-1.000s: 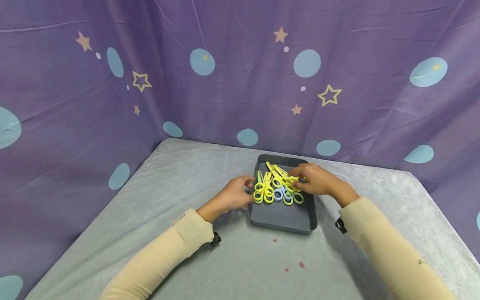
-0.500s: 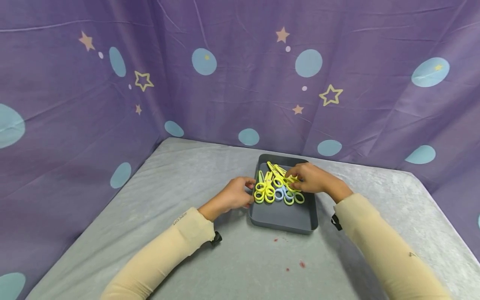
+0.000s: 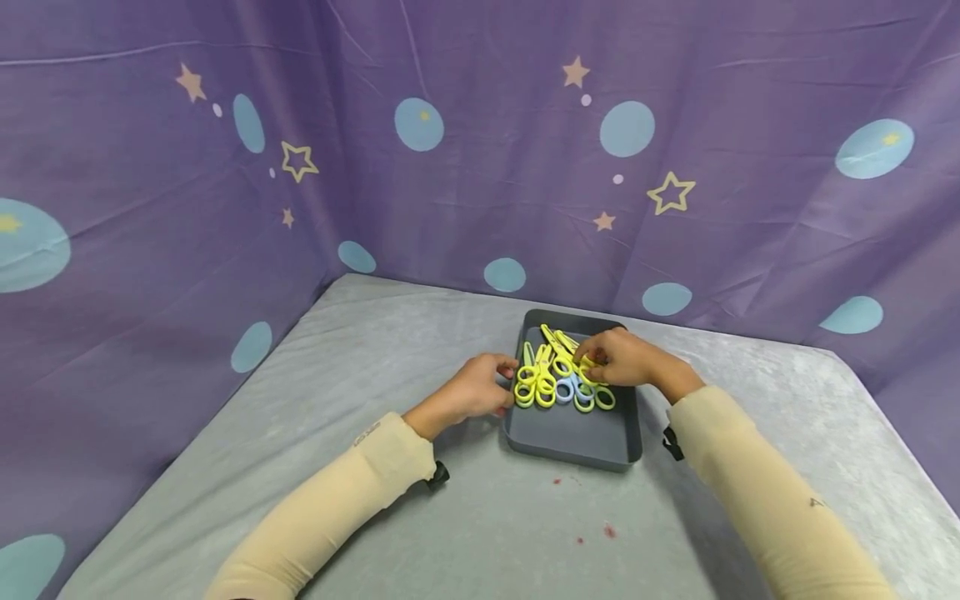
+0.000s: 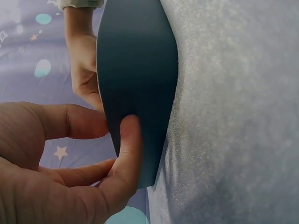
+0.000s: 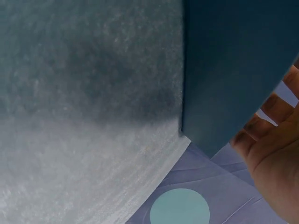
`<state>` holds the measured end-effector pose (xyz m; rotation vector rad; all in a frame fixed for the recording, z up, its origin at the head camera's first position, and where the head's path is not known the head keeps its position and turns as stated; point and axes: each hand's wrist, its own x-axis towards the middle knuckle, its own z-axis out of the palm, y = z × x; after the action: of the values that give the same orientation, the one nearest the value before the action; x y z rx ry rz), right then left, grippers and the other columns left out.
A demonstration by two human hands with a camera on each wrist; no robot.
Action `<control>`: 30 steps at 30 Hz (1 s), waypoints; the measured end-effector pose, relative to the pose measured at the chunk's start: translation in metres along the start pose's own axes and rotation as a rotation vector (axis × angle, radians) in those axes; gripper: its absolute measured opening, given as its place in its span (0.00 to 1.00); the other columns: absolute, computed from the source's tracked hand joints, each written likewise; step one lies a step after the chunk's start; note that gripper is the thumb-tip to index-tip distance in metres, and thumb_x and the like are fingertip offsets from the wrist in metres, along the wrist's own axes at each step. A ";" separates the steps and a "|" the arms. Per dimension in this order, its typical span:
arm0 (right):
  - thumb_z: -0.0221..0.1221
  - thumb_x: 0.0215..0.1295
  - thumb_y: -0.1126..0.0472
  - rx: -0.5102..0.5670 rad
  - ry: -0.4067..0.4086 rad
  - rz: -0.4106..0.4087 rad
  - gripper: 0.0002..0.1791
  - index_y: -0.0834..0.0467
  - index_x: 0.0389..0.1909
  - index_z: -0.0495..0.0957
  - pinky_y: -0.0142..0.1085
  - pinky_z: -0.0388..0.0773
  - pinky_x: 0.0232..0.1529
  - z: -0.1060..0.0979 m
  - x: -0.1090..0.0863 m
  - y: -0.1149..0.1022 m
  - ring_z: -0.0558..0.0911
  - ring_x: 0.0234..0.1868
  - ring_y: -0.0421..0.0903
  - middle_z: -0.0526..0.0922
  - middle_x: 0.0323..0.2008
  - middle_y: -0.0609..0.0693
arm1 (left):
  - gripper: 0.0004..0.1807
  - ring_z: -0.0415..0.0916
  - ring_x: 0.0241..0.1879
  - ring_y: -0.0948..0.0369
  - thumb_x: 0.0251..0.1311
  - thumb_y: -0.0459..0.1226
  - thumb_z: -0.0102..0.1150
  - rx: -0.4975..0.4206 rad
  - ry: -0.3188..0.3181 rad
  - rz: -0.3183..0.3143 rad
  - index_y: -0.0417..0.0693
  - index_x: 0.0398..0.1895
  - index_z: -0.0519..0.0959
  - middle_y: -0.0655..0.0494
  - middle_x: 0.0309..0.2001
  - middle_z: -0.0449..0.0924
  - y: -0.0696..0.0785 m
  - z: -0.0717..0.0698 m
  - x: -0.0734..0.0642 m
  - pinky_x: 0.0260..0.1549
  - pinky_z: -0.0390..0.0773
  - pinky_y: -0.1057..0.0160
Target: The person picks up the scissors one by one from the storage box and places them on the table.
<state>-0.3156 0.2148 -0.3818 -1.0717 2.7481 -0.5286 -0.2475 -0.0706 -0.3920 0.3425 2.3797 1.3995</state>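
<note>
A dark grey tray [image 3: 572,435] on the cloth holds several pairs of scissors. My left hand [image 3: 476,387] grips the tray's left wall; in the left wrist view its thumb [image 4: 130,140] lies on the outer face and other fingers reach over the rim. Inside the tray's right half, my right hand [image 3: 627,358] pinches yellow scissors [image 3: 588,373] near the handle loops, partly covering them. To its left lie more yellow scissors [image 3: 545,390], overlapping. Light blue scissors [image 3: 564,392] and pale green scissors [image 3: 604,398] show below. The right wrist view shows the tray wall [image 5: 229,79] hiding the right fingertips.
Grey cloth [image 3: 420,333] covers the table around the tray, with small red marks [image 3: 609,531] in front. A purple curtain [image 3: 465,200] with stars and blue spots rises behind and along the left.
My right hand has shifted slightly left within the tray, still at the yellow scissors. The left hand keeps its place on the tray wall. The head view has turned slightly left.
</note>
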 end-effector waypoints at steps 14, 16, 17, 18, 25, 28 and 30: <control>0.65 0.59 0.68 0.074 0.016 -0.025 0.12 0.56 0.43 0.87 0.35 0.70 0.28 0.004 0.001 0.006 0.69 0.22 0.39 0.73 0.21 0.44 | 0.38 0.83 0.32 0.55 0.57 0.21 0.59 0.007 -0.006 -0.010 0.37 0.74 0.67 0.45 0.58 0.71 0.003 0.000 -0.002 0.36 0.87 0.55; 0.65 0.58 0.68 0.070 0.021 -0.025 0.12 0.55 0.43 0.87 0.35 0.69 0.28 0.005 0.001 0.005 0.69 0.23 0.39 0.73 0.22 0.45 | 0.37 0.82 0.32 0.55 0.57 0.21 0.59 0.012 -0.006 -0.012 0.38 0.74 0.68 0.45 0.58 0.71 0.003 0.000 -0.002 0.36 0.87 0.54; 0.65 0.58 0.68 0.066 0.025 -0.025 0.12 0.55 0.43 0.87 0.36 0.69 0.28 0.005 0.001 0.005 0.69 0.24 0.40 0.73 0.23 0.46 | 0.38 0.82 0.32 0.56 0.57 0.21 0.59 0.013 -0.006 -0.012 0.38 0.74 0.68 0.45 0.58 0.71 0.003 0.000 -0.002 0.36 0.87 0.54; 0.65 0.58 0.68 0.060 0.029 -0.025 0.12 0.55 0.43 0.87 0.36 0.69 0.29 0.005 0.001 0.005 0.69 0.24 0.40 0.73 0.24 0.46 | 0.38 0.82 0.32 0.56 0.57 0.21 0.59 0.015 -0.006 -0.012 0.38 0.74 0.68 0.45 0.58 0.71 0.003 0.000 -0.002 0.36 0.87 0.54; 0.65 0.56 0.67 0.004 0.077 -0.046 0.12 0.55 0.42 0.86 0.38 0.73 0.33 0.004 0.001 0.001 0.73 0.31 0.44 0.78 0.33 0.48 | 0.38 0.82 0.32 0.56 0.57 0.20 0.59 0.004 -0.008 -0.015 0.37 0.74 0.67 0.44 0.59 0.71 0.003 -0.001 -0.003 0.36 0.87 0.54; 0.66 0.57 0.68 -0.014 0.099 -0.057 0.12 0.56 0.43 0.86 0.39 0.73 0.33 0.002 0.000 -0.001 0.73 0.32 0.45 0.79 0.33 0.49 | 0.38 0.81 0.32 0.56 0.57 0.20 0.59 0.002 -0.010 -0.016 0.37 0.75 0.67 0.44 0.59 0.72 0.003 -0.001 -0.003 0.35 0.86 0.55; 0.66 0.57 0.69 -0.026 0.112 -0.061 0.12 0.57 0.43 0.86 0.39 0.73 0.32 0.001 0.000 -0.002 0.73 0.32 0.45 0.79 0.34 0.49 | 0.38 0.81 0.33 0.55 0.56 0.20 0.59 -0.002 -0.010 -0.012 0.37 0.74 0.67 0.43 0.59 0.72 0.004 -0.001 -0.002 0.34 0.87 0.56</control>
<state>-0.3143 0.2133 -0.3816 -1.1703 2.8330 -0.5796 -0.2458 -0.0704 -0.3880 0.3334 2.3680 1.3913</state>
